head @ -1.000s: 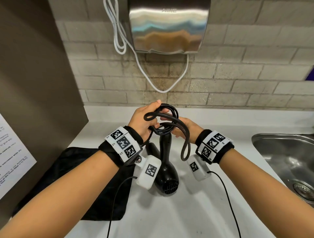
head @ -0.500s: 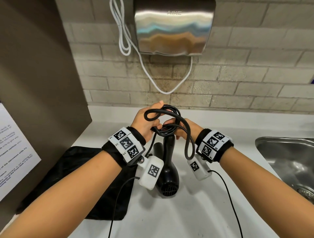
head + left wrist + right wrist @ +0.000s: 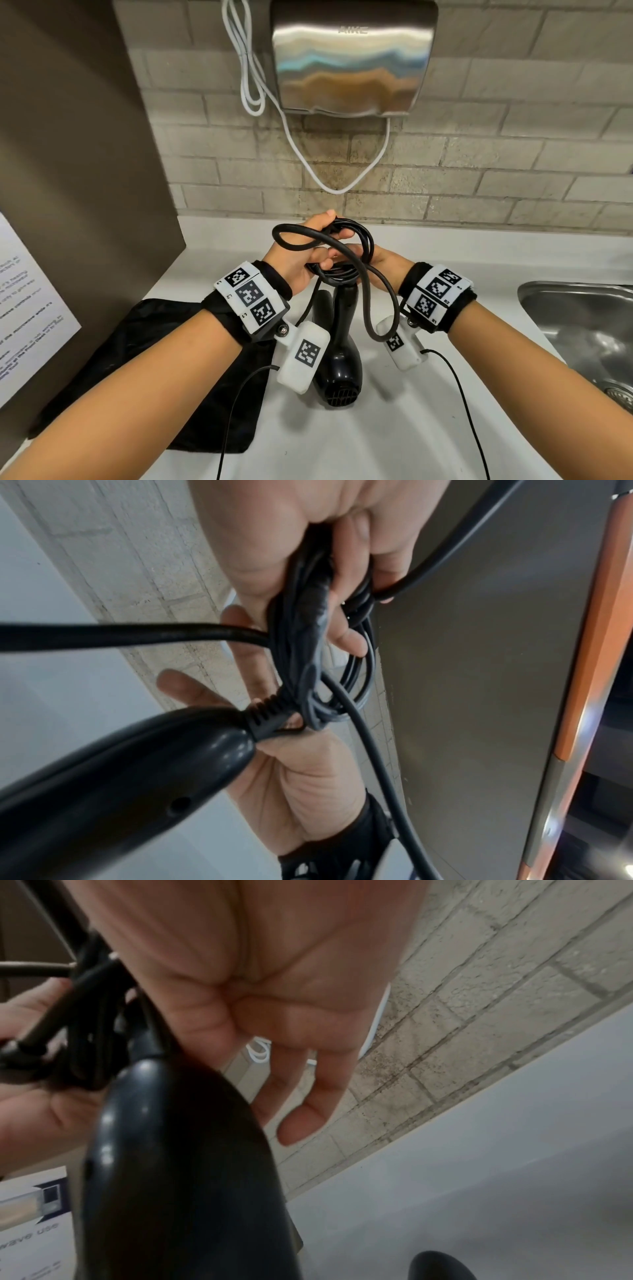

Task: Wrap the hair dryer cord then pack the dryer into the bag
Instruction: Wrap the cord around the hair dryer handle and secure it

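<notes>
White counter (image 3: 394,445), black bag (image 3: 144,329) lying at left.
Left hand (image 3: 301,253) grips the coiled cord (image 3: 346,270); right hand (image 3: 383,267) steadies the hair dryer (image 3: 342,342), grip unclear.

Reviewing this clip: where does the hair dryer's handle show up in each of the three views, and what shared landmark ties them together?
Head: the hair dryer handle stands at centre, below both hands, rising to the coiled cord.
Left wrist: handle fills the lower left, its ribbed cord end pointing up-right.
Right wrist: handle fills the lower left-centre, close and blurred.
Shared landmark: the brick wall.
</notes>
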